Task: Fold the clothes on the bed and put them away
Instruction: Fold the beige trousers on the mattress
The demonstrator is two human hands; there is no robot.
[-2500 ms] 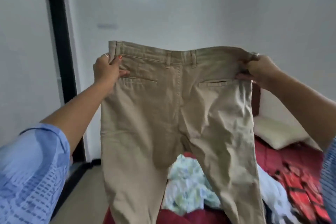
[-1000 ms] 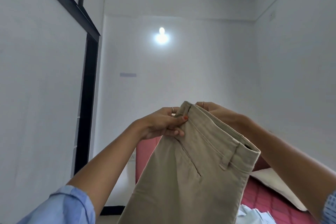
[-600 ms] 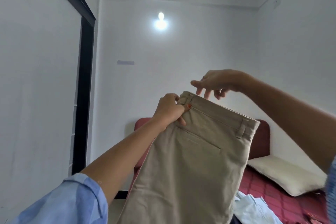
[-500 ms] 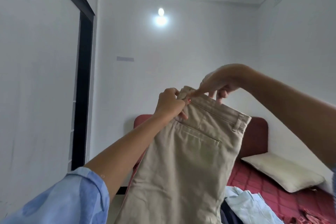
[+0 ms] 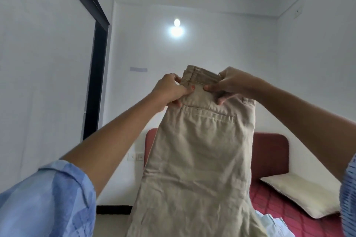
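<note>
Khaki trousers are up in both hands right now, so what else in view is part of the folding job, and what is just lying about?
Part of the job:
khaki trousers, doubled lengthwise
left hand pinching the waistband
right hand gripping the waistband
pale garment waiting on the bed

Just there:
cream pillow
red headboard
wall light
wall sockets

No readable text or labels.
</note>
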